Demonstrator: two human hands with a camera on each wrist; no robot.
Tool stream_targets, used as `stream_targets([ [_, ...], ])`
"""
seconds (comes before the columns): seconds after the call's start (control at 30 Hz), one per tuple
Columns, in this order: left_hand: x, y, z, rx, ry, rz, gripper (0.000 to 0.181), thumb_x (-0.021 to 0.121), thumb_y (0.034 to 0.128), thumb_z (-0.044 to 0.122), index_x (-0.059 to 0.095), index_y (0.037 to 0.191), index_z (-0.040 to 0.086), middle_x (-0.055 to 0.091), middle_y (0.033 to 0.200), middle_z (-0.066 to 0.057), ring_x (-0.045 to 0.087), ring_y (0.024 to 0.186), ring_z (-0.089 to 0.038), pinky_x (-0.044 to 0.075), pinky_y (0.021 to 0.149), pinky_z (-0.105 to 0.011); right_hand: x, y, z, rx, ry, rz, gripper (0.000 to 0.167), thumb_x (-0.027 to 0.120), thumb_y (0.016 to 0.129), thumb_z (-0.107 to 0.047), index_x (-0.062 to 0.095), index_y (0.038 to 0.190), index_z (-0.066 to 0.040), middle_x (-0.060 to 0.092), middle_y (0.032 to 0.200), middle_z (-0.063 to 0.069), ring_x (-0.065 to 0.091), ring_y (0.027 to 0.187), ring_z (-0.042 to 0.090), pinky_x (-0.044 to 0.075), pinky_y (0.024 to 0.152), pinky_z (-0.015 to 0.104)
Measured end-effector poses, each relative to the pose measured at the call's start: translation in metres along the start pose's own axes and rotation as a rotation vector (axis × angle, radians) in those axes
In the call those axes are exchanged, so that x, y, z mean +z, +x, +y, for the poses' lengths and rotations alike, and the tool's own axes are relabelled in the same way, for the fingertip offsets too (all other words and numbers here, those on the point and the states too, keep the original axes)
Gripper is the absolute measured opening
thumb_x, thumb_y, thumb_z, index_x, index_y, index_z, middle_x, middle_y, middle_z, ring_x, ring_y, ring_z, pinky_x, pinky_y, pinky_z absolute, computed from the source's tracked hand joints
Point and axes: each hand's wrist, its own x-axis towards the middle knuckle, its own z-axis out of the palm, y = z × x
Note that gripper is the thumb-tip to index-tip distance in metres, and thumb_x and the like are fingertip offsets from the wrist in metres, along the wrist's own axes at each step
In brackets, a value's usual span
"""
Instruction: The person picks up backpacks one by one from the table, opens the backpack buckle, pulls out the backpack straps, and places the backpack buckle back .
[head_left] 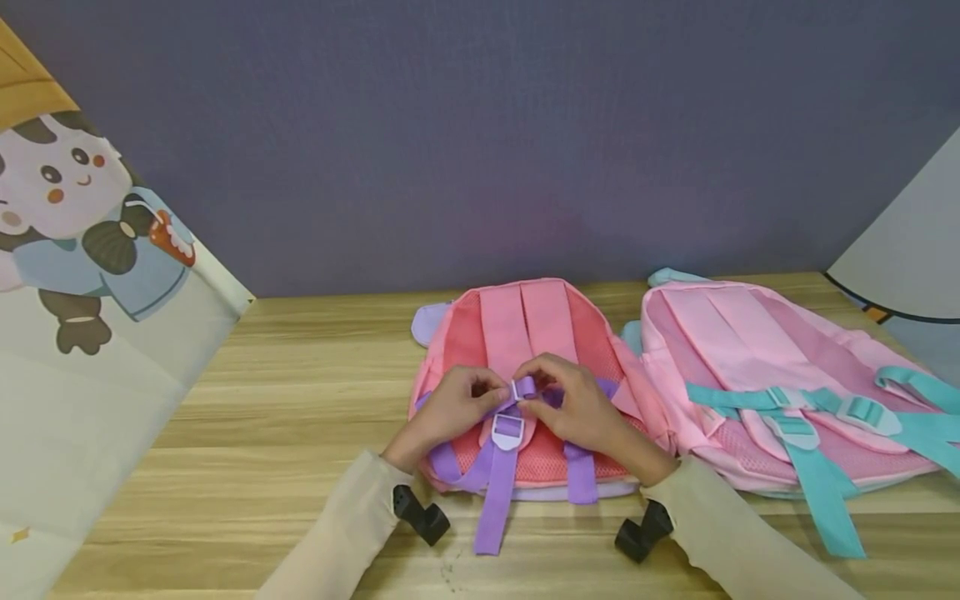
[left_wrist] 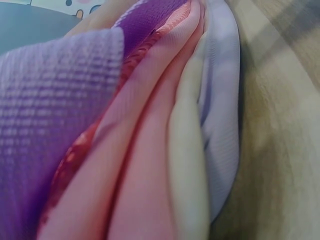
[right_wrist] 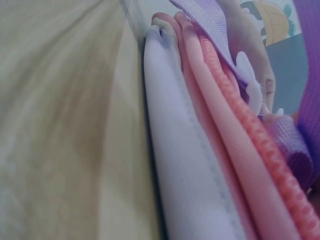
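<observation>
A pink and coral backpack (head_left: 462, 333) lies with its shoulder straps up, spanned by purple webbing straps (head_left: 495, 508). Over its middle, my left hand (head_left: 453, 408) pinches a purple chest strap beside a small white buckle (head_left: 515, 390). From the other side my right hand (head_left: 581, 408) pinches the looped end of that strap; its fingertips partly hide it. Just below, a larger white strap adjuster (head_left: 506, 444) sits on a shoulder strap. Purple webbing (left_wrist: 55, 100) fills the near side of the left wrist view. In the right wrist view, the left hand (right_wrist: 245, 35) shows behind the strap.
A second pink backpack (head_left: 735, 333) with teal straps (head_left: 825, 500) lies close on the right, touching the first. Both rest on a wood-grain table (head_left: 300, 400). A dark panel (head_left: 480, 150) stands behind, with a cartoon-printed wall (head_left: 75, 250) at left.
</observation>
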Motion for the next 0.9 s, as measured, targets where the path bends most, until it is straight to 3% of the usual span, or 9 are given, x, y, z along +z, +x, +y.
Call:
stream_targets([
  [0.47, 0.0034, -0.0003, 0.0019, -0.006, 0.028, 0.03, 0.013, 0.06, 0.0904, 0.004, 0.07, 0.092, -0.003, 0.068, 0.083, -0.012, 0.05, 0.068, -0.004, 0.043, 0.064, -0.017, 0.0001, 0.0006, 0.0006, -0.003, -0.009, -0.004, 0.031, 0.076, 0.077, -0.003, 0.063, 0.104, -0.011, 0.063, 0.093, -0.002, 0.057, 0.084, 0.011, 0.053, 0.078, 0.032],
  [0.9, 0.0017, -0.0005, 0.0033, -0.028, -0.028, 0.006, 0.015, 0.058, 0.0916, 0.006, 0.07, 0.093, -0.003, 0.068, 0.085, -0.013, 0.051, 0.067, -0.004, 0.043, 0.062, -0.017, 0.0004, 0.0003, 0.0009, -0.003, -0.007, -0.004, 0.03, 0.075, 0.078, -0.001, 0.06, 0.101, -0.011, 0.063, 0.094, -0.002, 0.057, 0.083, 0.011, 0.053, 0.078, 0.034],
])
